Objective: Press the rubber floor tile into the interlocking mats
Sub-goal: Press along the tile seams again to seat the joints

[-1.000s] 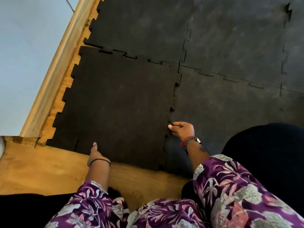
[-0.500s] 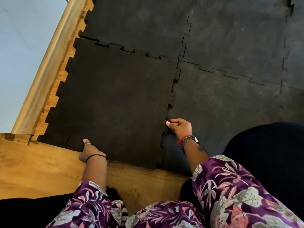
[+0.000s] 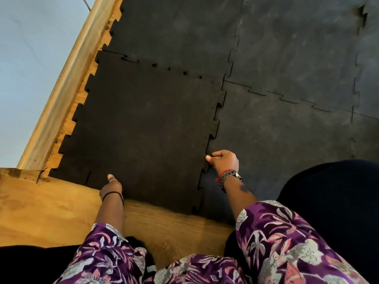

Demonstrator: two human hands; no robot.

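A dark rubber floor tile [image 3: 143, 124] with toothed edges lies at the near left corner of the interlocking mats [image 3: 287, 58]. Its far edge sits closely against the mat behind it, with small gaps at the teeth. Its right edge still shows gaps along the teeth. My left hand [image 3: 111, 186] rests on the tile's near edge, thumb on top and fingers hidden under it. My right hand [image 3: 222, 161] is a closed fist gripping the tile's right edge at the seam with the neighbouring mat [image 3: 276, 136].
Wooden floor [image 3: 51, 210] shows in front of the tile. A wooden skirting board [image 3: 67, 78] runs along the pale wall at the left. A dark rounded object [image 3: 338, 201] sits at the right, next to my floral sleeves.
The tile's far edge has closed up against the mat behind it, where dark gaps showed before. Both hands kept their places on the tile's edges.
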